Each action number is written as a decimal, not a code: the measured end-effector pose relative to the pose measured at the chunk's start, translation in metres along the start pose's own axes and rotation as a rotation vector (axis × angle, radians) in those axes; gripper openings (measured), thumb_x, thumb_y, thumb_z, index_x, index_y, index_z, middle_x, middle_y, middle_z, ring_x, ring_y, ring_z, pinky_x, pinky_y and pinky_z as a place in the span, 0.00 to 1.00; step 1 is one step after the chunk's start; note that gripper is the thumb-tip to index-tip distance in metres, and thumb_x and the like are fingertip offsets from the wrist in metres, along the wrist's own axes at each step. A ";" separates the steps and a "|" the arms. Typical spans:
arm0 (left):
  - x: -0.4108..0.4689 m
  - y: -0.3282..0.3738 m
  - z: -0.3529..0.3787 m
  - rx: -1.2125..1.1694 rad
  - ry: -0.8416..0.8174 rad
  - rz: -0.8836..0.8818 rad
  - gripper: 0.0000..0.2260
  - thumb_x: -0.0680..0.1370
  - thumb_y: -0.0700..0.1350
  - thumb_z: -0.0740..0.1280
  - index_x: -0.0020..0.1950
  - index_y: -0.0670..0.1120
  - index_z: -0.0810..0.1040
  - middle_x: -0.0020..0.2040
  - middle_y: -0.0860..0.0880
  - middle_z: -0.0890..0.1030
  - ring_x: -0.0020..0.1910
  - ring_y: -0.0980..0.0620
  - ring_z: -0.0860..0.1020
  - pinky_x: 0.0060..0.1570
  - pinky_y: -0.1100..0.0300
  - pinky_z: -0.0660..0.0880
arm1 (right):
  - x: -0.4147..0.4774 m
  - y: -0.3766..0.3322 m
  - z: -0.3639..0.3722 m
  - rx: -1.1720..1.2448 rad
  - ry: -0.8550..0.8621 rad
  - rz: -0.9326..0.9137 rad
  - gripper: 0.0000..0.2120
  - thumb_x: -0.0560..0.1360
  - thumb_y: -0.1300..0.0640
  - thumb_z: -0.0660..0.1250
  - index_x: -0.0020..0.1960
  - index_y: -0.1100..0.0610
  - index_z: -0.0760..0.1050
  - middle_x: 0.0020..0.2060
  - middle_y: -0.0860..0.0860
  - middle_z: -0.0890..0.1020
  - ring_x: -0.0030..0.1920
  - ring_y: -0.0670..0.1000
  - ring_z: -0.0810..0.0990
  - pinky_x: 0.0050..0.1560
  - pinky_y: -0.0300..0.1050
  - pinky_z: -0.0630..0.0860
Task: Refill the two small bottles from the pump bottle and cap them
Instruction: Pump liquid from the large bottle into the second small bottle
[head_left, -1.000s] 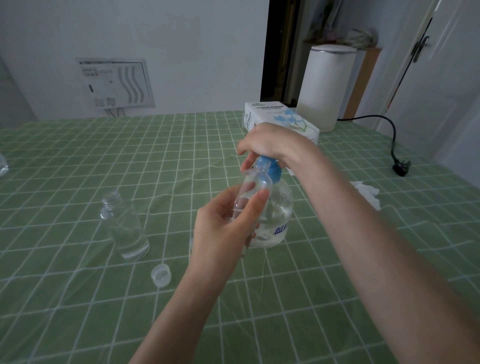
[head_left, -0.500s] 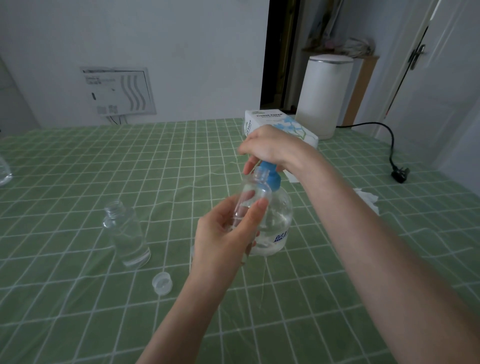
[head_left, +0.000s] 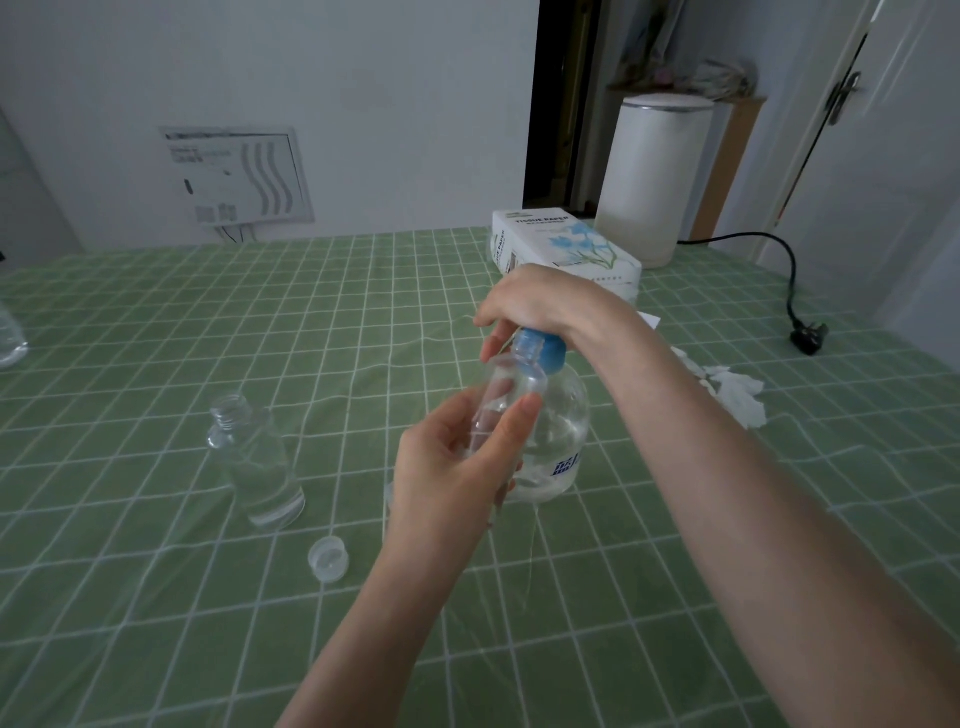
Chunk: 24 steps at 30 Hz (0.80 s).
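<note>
At centre frame the right hand covers the blue pump top of the pump bottle, while the left hand grips a small clear bottle against its spout. Left of centre, a second small bottle stands uncapped on the green checked surface. A loose cap lies just below it.

A clear small plastic bottle is held tilted against the blue-capped round pump bottle, another uncapped one standing upright at nine o'clock.
</note>
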<state>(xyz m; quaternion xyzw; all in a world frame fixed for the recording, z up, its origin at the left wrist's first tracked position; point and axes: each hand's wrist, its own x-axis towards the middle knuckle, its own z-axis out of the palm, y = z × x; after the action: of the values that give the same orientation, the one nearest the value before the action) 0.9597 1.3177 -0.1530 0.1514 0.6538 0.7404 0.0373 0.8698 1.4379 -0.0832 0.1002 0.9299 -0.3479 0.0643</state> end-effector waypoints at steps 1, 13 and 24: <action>0.000 0.000 0.000 -0.003 -0.002 -0.002 0.09 0.64 0.59 0.68 0.37 0.56 0.82 0.23 0.53 0.74 0.22 0.56 0.70 0.19 0.67 0.66 | 0.000 0.000 -0.001 0.003 0.008 -0.006 0.18 0.78 0.56 0.63 0.66 0.63 0.73 0.56 0.59 0.82 0.57 0.59 0.81 0.62 0.55 0.76; 0.003 0.000 0.001 -0.028 0.018 0.008 0.14 0.63 0.59 0.69 0.40 0.52 0.82 0.24 0.55 0.76 0.21 0.59 0.70 0.20 0.69 0.65 | -0.004 -0.006 -0.008 0.013 0.047 -0.036 0.16 0.78 0.56 0.63 0.63 0.59 0.76 0.54 0.56 0.85 0.57 0.54 0.81 0.38 0.41 0.68; 0.000 -0.001 -0.001 -0.006 -0.001 0.018 0.10 0.65 0.58 0.68 0.38 0.54 0.82 0.24 0.56 0.77 0.22 0.60 0.72 0.20 0.68 0.66 | 0.003 0.002 0.000 0.018 0.014 -0.017 0.17 0.78 0.57 0.64 0.64 0.62 0.74 0.55 0.59 0.83 0.56 0.57 0.81 0.60 0.52 0.77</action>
<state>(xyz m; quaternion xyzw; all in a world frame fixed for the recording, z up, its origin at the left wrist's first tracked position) 0.9588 1.3172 -0.1543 0.1574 0.6503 0.7425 0.0314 0.8674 1.4397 -0.0847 0.0952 0.9280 -0.3562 0.0537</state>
